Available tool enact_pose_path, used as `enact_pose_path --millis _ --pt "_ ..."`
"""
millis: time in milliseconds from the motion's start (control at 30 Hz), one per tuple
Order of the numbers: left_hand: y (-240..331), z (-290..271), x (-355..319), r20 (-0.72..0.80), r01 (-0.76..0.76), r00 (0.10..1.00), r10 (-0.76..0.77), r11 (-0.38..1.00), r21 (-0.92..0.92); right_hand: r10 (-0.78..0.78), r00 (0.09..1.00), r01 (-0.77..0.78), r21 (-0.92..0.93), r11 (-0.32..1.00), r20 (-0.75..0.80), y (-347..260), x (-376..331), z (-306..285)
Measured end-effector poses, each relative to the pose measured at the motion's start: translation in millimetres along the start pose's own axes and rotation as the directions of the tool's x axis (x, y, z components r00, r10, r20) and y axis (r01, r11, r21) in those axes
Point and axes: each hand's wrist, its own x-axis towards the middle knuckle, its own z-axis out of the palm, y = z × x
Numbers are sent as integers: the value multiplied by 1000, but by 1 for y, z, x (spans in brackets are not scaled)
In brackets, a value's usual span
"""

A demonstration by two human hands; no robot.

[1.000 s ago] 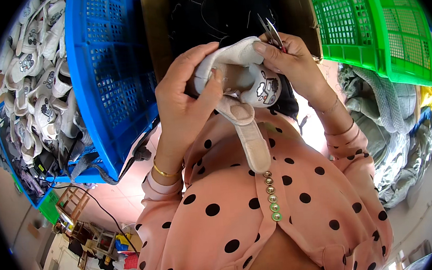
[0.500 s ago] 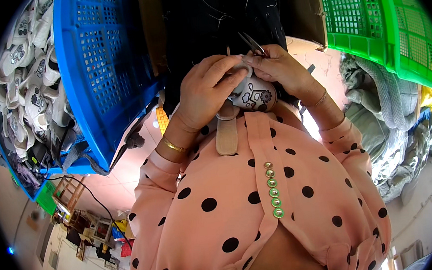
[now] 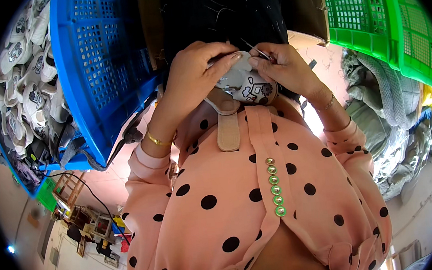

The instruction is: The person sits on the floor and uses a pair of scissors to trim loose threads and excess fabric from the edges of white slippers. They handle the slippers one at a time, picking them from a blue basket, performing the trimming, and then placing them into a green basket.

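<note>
At my lap I hold a small white-grey shoe upper (image 3: pixel 260 90) printed with a dark-outlined vehicle. A beige strap (image 3: pixel 228 132) hangs from it toward my shirt. My left hand (image 3: pixel 198 75) pinches the upper's edge between thumb and fingers. In my right hand (image 3: pixel 284 68) are small scissors (image 3: pixel 247 44), their thin tips pointing up and left, away from me. The right thumb and fingers also touch the upper's edge. Fingers hide the scissors' handles and part of the upper.
A blue plastic basket (image 3: pixel 77 80) stands at the left, with many similar shoe uppers (image 3: pixel 30 94) beyond it. At the right are a green basket (image 3: pixel 395 29) and grey fabric pieces (image 3: pixel 383 96). A cardboard box edge (image 3: pixel 313 10) lies past my right hand.
The upper has turned in my hands, showing more of its pale edge between my fingers. My left hand has shifted slightly left; the scissors' tips have dropped slightly and look closer together.
</note>
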Motion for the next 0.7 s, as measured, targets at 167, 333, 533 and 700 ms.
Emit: enact_pose_path --millis 167,333,533,700 --pt "-6 -9 11 124 132 987 -103 958 -256 -358 919 251 -456 854 -163 9 -4 1" --pt "-11 -19 4 195 268 961 -197 845 -464 -602 797 265 -868 419 -47 6 -13 -4" --pt "-18 -23 -4 201 296 954 -222 807 -512 -607 792 244 -946 215 67 -7 -10 6" --pt "-20 -23 -12 213 324 946 -246 758 -566 -622 777 289 -933 213 98 -3 -4 8"
